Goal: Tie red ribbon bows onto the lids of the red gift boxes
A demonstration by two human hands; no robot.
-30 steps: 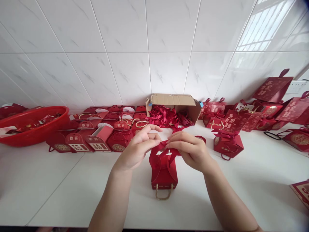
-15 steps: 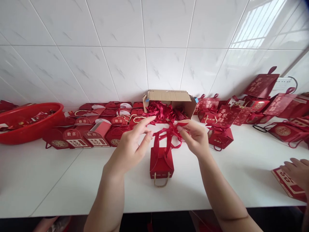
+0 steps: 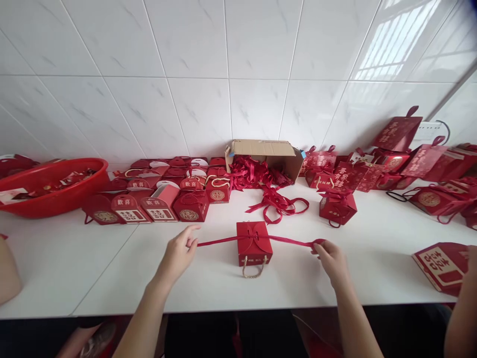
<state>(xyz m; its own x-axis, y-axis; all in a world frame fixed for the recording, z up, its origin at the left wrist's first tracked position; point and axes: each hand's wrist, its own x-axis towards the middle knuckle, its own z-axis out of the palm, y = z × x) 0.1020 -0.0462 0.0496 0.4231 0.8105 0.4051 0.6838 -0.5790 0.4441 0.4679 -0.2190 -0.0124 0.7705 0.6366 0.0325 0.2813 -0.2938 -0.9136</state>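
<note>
A small red gift box (image 3: 246, 253) with a twisted rope handle stands on the white table in front of me. A red ribbon (image 3: 288, 240) passes across its top, through the closure flaps, and stretches out to both sides. My left hand (image 3: 179, 252) pinches the ribbon's left end between thumb and finger. At the other side, my right hand (image 3: 330, 256) is closed on the right end. Both hands are apart from the box, and the ribbon looks taut between them.
Behind lie loose ribbons (image 3: 278, 203) and a cardboard carton (image 3: 261, 147) full of ribbon. Rows of red boxes (image 3: 190, 209) and a red basin (image 3: 55, 196) are at left. Finished-looking boxes (image 3: 338, 209) stand at right. A co-worker's hand (image 3: 471, 271) touches another box (image 3: 436, 268).
Both hands have moved apart and lower, pulling the ribbon from standing loops into a flat line across the box. Other ribbons now lie loose on the table behind it.
</note>
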